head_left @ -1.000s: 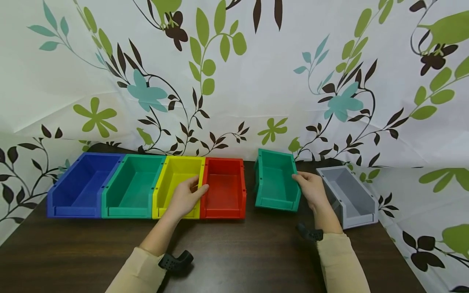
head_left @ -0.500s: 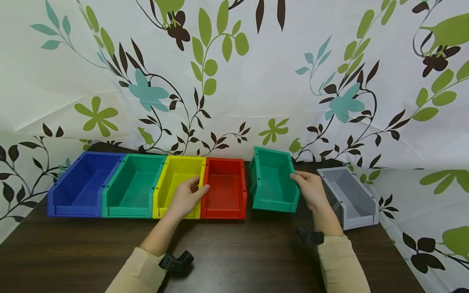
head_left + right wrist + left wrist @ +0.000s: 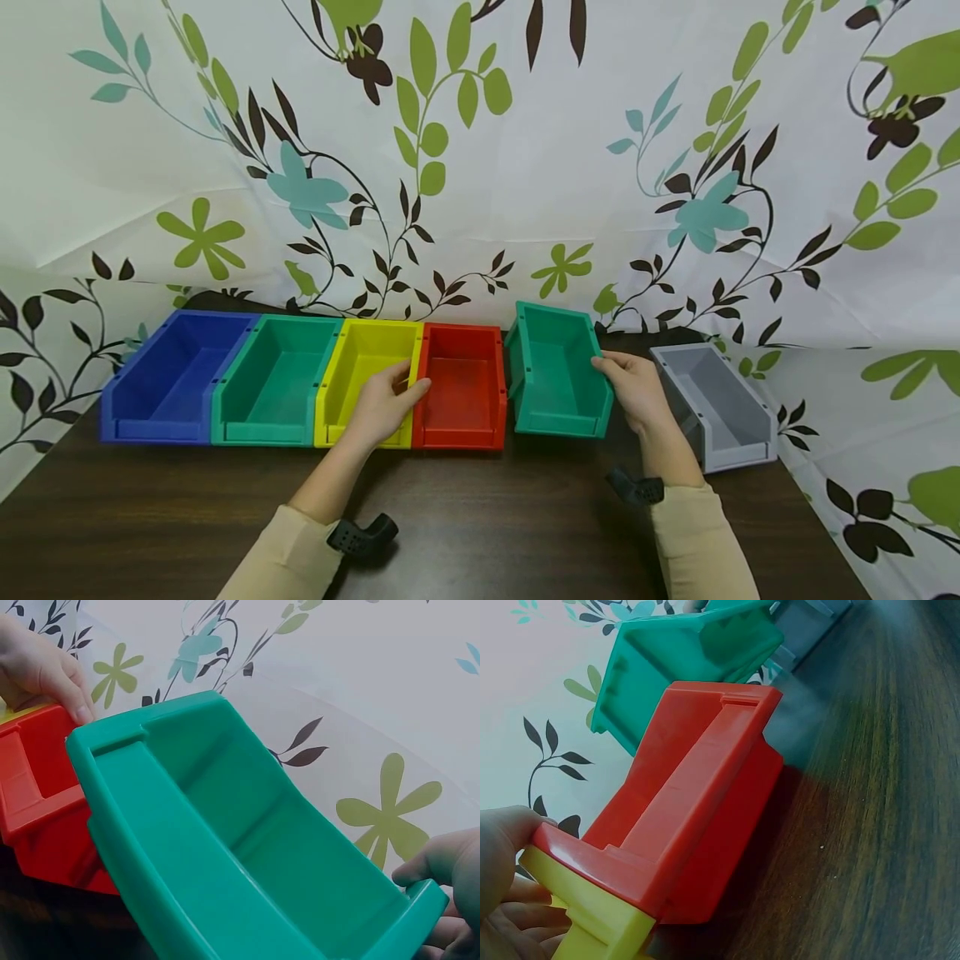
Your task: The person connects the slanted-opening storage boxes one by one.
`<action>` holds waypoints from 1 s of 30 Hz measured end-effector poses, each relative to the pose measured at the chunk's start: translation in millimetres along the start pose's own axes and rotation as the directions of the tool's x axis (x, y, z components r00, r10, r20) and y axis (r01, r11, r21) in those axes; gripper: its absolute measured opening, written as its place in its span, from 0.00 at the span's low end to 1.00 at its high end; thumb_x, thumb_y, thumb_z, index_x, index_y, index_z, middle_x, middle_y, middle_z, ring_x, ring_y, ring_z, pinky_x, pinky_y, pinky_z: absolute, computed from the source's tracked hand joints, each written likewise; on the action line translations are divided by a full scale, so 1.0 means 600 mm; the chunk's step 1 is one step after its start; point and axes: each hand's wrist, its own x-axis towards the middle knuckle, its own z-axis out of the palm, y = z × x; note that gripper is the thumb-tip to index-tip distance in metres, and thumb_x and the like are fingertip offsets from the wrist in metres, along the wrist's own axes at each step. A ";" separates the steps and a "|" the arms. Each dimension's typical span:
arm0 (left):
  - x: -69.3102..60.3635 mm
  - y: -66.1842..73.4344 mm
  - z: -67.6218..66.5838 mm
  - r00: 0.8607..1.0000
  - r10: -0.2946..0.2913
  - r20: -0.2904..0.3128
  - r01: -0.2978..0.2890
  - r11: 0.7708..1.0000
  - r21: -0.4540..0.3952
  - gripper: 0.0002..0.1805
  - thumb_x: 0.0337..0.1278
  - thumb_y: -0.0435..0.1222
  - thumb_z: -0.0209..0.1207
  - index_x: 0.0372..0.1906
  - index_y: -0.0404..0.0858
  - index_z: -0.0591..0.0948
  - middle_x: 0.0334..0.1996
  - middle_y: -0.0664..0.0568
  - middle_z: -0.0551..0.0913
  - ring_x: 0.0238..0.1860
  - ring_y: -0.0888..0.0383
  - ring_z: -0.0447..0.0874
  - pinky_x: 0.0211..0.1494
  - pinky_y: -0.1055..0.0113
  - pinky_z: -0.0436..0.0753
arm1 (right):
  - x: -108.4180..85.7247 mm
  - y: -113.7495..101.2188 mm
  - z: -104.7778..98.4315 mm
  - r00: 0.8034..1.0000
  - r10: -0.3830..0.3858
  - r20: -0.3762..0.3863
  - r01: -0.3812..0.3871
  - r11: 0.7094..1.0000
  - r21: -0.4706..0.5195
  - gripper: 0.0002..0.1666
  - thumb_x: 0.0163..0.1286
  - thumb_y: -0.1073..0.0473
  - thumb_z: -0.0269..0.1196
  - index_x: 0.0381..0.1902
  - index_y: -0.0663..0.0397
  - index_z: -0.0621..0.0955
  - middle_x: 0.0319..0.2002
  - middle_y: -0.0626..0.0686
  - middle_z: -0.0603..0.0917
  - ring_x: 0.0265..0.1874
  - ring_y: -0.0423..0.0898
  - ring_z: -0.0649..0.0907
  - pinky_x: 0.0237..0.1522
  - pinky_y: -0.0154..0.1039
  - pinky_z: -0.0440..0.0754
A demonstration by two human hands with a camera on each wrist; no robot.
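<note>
My right hand (image 3: 633, 386) pinches the right wall of a green bin (image 3: 562, 375), which is tilted and raised off the table just right of the red bin (image 3: 462, 392). In the right wrist view the thumb and fingers clasp the rim of this green bin (image 3: 225, 832). My left hand (image 3: 384, 402) grips the walls where the yellow bin (image 3: 363, 358) and the red bin meet. The left wrist view shows the thumb on the red bin's (image 3: 682, 795) side and fingers beneath the yellow edge (image 3: 592, 907).
Left of the yellow bin stand another green bin (image 3: 277, 375) and a blue bin (image 3: 176, 375), side by side. A grey bin (image 3: 720, 404) sits angled at the right. Behind the dark wooden table (image 3: 480, 533) hangs a leaf-patterned cloth (image 3: 525, 183).
My right hand has carried the green bin slightly left, nearer the red bin, and its tilt has changed a little. The left hand stays in place.
</note>
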 end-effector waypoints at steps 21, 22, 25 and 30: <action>0.002 -0.001 0.001 1.000 0.006 0.009 -0.006 1.000 -0.009 0.32 0.62 0.44 0.57 0.68 0.36 0.65 0.64 0.40 0.72 0.61 0.42 0.74 0.58 0.50 0.78 | -0.003 -0.002 0.004 1.000 -0.005 0.012 0.005 1.000 0.010 0.27 0.70 0.56 0.56 0.59 0.71 0.73 0.49 0.67 0.81 0.30 0.37 0.85 0.33 0.32 0.84; 0.002 -0.001 0.001 1.000 0.008 0.010 -0.007 1.000 -0.008 0.32 0.63 0.44 0.57 0.69 0.36 0.65 0.64 0.40 0.72 0.61 0.42 0.74 0.58 0.51 0.78 | -0.003 -0.002 0.005 1.000 -0.007 0.012 0.007 1.000 0.006 0.27 0.70 0.56 0.56 0.59 0.71 0.73 0.49 0.67 0.81 0.30 0.37 0.85 0.33 0.32 0.84; 0.002 -0.002 0.001 1.000 0.008 0.010 -0.008 1.000 -0.005 0.34 0.62 0.46 0.57 0.69 0.36 0.64 0.64 0.40 0.71 0.61 0.43 0.74 0.58 0.51 0.78 | -0.005 -0.005 0.006 1.000 -0.020 0.020 0.020 1.000 -0.014 0.27 0.70 0.55 0.56 0.59 0.70 0.74 0.50 0.70 0.80 0.31 0.38 0.85 0.34 0.32 0.84; 0.001 -0.002 0.001 1.000 0.002 0.008 -0.002 1.000 0.000 0.35 0.62 0.48 0.57 0.69 0.36 0.64 0.64 0.40 0.71 0.62 0.43 0.74 0.58 0.51 0.78 | -0.007 -0.008 0.008 0.999 -0.029 0.034 0.030 0.998 -0.055 0.28 0.71 0.53 0.56 0.60 0.69 0.73 0.54 0.71 0.78 0.35 0.40 0.85 0.36 0.31 0.83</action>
